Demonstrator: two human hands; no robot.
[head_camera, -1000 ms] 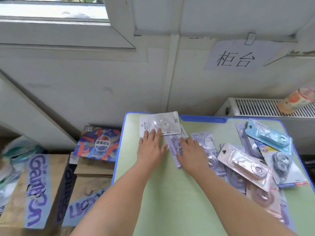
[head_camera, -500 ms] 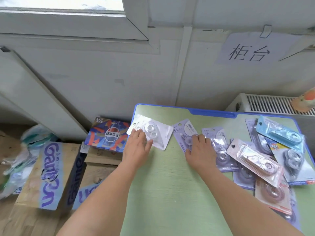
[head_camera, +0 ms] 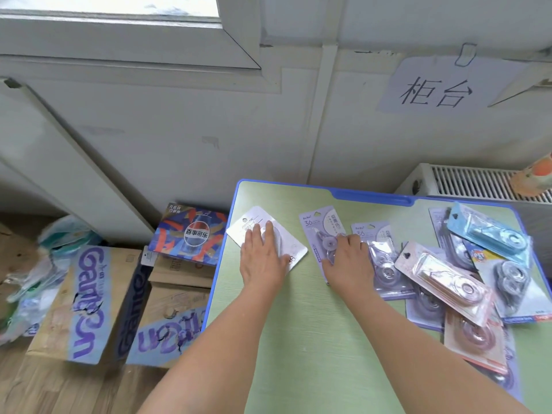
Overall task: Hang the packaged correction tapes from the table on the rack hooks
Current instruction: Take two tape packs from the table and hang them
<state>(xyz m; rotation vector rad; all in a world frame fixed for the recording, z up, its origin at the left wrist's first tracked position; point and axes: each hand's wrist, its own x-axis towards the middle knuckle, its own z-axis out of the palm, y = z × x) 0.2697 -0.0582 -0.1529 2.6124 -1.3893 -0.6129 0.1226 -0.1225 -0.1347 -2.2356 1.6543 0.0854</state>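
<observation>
My left hand [head_camera: 261, 258] lies flat on a white packaged correction tape [head_camera: 294, 252] near the far left corner of the green table [head_camera: 310, 339], fingers straight. My right hand [head_camera: 348, 261] rests with straight fingers on a purple packaged correction tape [head_camera: 318, 227] beside it. A second purple pack [head_camera: 380, 249] lies just to the right. A heap of several more packs covers the right side, with a pink one [head_camera: 442, 282] and a blue one [head_camera: 490, 231] on top. No rack or hooks are in view.
The table has a blue rim [head_camera: 373, 194] and stands against a white wall with a paper sign [head_camera: 439, 88]. A radiator [head_camera: 472, 182] stands behind at the right. Cardboard boxes [head_camera: 89, 303] and a cola carton [head_camera: 191, 231] stand on the floor to the left.
My left hand has slid the white pack left and turned it to a slant. My right hand has drawn the purple pack out so it lies by itself. The view has swung left.
</observation>
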